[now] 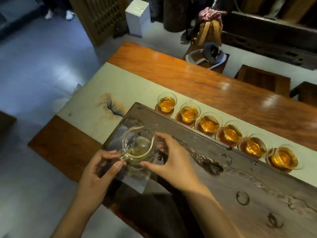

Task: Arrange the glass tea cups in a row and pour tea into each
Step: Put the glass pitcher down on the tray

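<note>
My left hand (101, 167) pinches the glass pitcher's (137, 148) handle; my right hand (169, 159) curls round its side. Six tea-filled glass cups (208, 124) stand in a row beside the dark tea tray (231, 174); each sits on a coaster.

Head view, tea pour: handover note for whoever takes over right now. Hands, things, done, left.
Left hand: pinches the handle of the glass pitcher.
Right hand: fingers curled round the pitcher's right side, steadying it.
Pitcher: upright over the left end of the dark wooden tea tray, only a little pale tea in the bottom; contact with the tray cannot be told.
Six glass tea cups: in a row on brown coasters along the tray's far edge, on the cream table runner.
Done: cups lined up, all six hold amber tea.
Left: probably only to set the pitcher down and let go.
</note>
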Demonstrator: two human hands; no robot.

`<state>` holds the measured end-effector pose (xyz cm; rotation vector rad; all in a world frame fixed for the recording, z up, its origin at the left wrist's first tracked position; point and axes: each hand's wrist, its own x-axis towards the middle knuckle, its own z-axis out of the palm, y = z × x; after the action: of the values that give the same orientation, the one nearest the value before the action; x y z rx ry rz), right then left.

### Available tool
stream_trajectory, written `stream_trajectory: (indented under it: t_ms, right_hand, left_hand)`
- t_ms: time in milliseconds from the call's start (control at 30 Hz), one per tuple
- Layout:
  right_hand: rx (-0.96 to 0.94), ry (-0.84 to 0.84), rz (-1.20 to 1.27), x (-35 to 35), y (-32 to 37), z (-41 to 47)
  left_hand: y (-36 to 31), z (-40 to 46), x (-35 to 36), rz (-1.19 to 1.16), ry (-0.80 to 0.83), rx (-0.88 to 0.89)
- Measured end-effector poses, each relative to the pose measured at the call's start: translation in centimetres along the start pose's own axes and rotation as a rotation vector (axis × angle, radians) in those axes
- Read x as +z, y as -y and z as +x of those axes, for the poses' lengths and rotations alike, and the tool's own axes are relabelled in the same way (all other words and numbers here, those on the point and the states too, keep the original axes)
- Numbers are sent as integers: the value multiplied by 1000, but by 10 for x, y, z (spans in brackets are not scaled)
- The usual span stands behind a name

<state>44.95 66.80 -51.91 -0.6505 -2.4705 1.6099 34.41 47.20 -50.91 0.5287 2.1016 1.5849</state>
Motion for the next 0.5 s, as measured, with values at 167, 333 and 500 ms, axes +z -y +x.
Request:
stream_trajectory:
  t_ms: [167, 333, 500]
  right_hand:
    - [-31, 67, -70, 25, 2, 10]
    - [-53, 117, -146, 34, 0, 17]
    - [-45, 144, -195, 32, -5, 19]
  left_hand:
    - [19, -12, -17, -31, -84, -92]
    - [26, -17, -18, -76, -101, -156]
    - [29, -17, -13, -94, -87, -196]
